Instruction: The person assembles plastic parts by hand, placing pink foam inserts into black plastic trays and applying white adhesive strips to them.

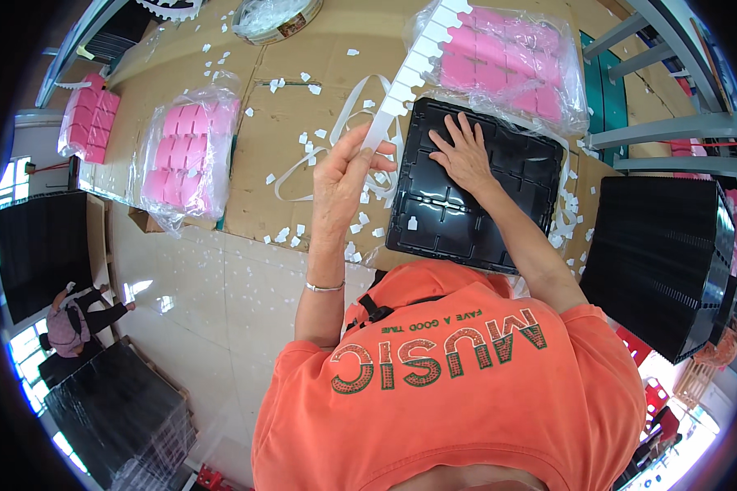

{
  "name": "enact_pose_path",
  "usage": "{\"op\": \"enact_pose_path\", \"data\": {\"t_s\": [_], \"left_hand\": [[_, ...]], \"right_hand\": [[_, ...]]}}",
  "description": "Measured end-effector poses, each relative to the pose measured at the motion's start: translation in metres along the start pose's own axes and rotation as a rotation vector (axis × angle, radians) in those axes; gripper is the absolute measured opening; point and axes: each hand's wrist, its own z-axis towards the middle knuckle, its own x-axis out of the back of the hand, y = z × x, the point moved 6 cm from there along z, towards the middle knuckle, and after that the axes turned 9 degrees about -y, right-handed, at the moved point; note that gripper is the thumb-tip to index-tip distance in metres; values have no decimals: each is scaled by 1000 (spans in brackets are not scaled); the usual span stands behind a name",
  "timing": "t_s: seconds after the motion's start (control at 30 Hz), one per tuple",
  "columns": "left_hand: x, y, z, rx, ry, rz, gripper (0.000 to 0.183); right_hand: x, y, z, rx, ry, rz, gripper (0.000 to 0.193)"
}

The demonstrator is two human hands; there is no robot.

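White notched strip (418, 61) pinched in left hand (348, 173), right hand (467, 162) just splayed on a black plastic tray (438, 200), gripping nothing.

wrapped pink blocks (192, 151) | round tub (291, 28) | grey frame (680, 130) | black stack (655, 254)

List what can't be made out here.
All in the head view:
- White notched strip: far end cut off by the top edge; its gripped end partly hidden by the left hand.
- Black tray: patch under the right hand hidden.
- Round tub: far side cut off by the top edge.
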Motion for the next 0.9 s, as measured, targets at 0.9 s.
{"op": "enact_pose_path", "data": {"t_s": [0.9], "left_hand": [[-13, -19, -4, -95, 24, 321, 29]], "right_hand": [[128, -69, 26, -331, 155, 1341, 23]]}}
